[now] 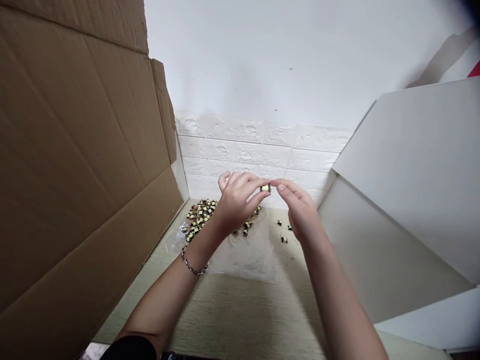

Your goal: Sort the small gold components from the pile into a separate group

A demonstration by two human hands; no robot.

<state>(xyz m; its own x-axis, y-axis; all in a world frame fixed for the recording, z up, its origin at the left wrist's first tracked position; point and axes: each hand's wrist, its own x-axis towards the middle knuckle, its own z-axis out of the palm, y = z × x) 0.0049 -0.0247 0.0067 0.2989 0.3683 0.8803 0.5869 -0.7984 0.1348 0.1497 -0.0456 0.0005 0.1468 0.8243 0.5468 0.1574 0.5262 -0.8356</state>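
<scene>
Tiny yellow-and-black part (pixel 265 188) sits up over a pile of parts (pixel 198 219), pinched softly but firmly between the fingertips of the left hand (pixel 236 202) and right hand (pixel 300 211), both closed narrow on it.

the work area is bounded at the rear by a white painted wall (pixel 285 60). its lower section carries white embossed faux-brick panelling (pixel 258 145), laid in courses with a straight top edge. the left side is formed by a large corrugated cardboard sheet (pixel 86 165), marked with crease lines, with a narrow cardboard flap (pixel 163 107) standing at its rear end. a clear plastic panel (pixel 179 172) sits just behind the sheet's edge. the right side is formed by angled white boards (pixel 412 185). the base is a pale wood-grain surface (pixel 240 320). a red object (pixel 474 71) shows at the upper right corner. light is soft and diffuse, with a grey shadow (pixel 442 57) falling on the wall at upper right.
</scene>
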